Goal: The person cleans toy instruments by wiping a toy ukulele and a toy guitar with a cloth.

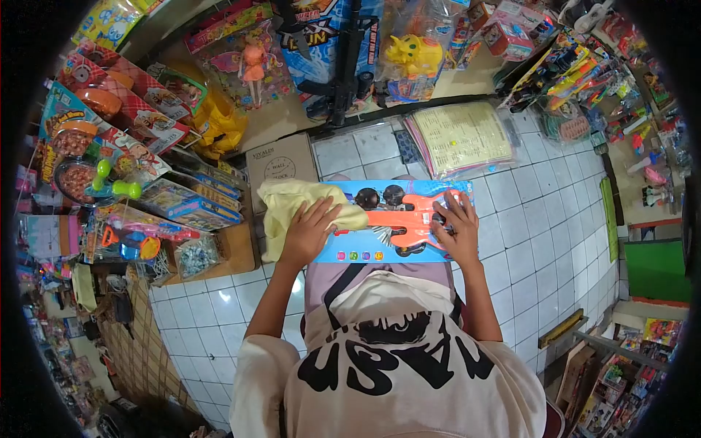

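A blue toy package [431, 252] lies across my lap, with an orange toy guitar [416, 219] and dark round pieces on its face. A pale yellow cloth [281, 212] covers the package's left end and hangs past its edge. My left hand [314, 228] lies on the cloth, fingers spread over it. On the guitar's right end rests my right hand [458, 228], its fingers apart and slightly bent.
A brown clock box [281, 162] stands beyond the cloth at the left. Papers in a plastic sleeve [467, 139] and a dark phone-like object [407, 147] lie on the tiled floor [533, 241]. Packaged toys [182, 201] crowd both sides; a black toy gun [343, 73] is at the back.
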`<state>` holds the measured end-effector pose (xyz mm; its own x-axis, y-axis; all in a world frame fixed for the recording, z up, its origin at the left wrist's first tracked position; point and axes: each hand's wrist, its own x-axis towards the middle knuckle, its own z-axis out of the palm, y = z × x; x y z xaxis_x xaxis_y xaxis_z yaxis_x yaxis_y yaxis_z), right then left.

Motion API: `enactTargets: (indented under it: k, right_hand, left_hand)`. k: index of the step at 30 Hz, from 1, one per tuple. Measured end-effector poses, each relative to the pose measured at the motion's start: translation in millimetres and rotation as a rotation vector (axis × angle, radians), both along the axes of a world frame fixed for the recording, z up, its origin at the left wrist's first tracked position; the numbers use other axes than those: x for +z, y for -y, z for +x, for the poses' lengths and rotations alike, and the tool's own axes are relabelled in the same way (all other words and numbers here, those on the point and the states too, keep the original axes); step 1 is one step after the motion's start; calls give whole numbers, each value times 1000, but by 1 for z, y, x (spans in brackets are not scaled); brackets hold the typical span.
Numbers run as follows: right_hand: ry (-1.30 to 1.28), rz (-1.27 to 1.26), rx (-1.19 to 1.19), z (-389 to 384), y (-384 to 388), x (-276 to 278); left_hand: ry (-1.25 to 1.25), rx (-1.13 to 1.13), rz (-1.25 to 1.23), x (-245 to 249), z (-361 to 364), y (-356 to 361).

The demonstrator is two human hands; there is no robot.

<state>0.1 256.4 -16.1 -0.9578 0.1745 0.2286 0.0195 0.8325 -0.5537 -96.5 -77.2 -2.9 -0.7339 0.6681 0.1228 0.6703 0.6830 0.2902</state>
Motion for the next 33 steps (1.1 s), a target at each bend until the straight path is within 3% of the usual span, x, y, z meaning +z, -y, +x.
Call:
enactTargets:
  k: [4, 7, 8, 11, 15, 18, 21, 25, 30, 33]
  right_hand:
    - [-12, 0, -10, 0, 1, 0]
    - [-20, -5, 0, -1, 1, -1]
    - [-15, -3, 4, -2, 1, 0]
    - [-9, 3, 4, -3, 1, 1]
    - [-29, 8, -9, 1, 2, -3]
    - [-32, 20, -15, 1, 2, -4]
    - [-25, 10, -3, 0, 0, -2]
    - [-40, -10, 8, 0, -1, -3]
    - [-30, -7, -1, 0, 0, -2]
    - [-25, -6, -1, 0, 1, 1]
  left_hand:
    - [-51, 206, 163, -15, -4, 19]
    - [55, 434, 280, -25, -9, 38]
    - [-172, 461, 281, -44, -11, 48]
    - [29, 550, 430, -42, -17, 56]
    - [316, 706, 946, -30, -29, 48]
    - [-262, 208, 328, 0, -35, 26]
    - [12, 49, 223, -9, -34, 24]
    - [83, 154, 137, -3, -38, 25]
    - [-219, 253, 397, -29, -37, 30]
    - [-32, 533, 369, -30, -29, 40]
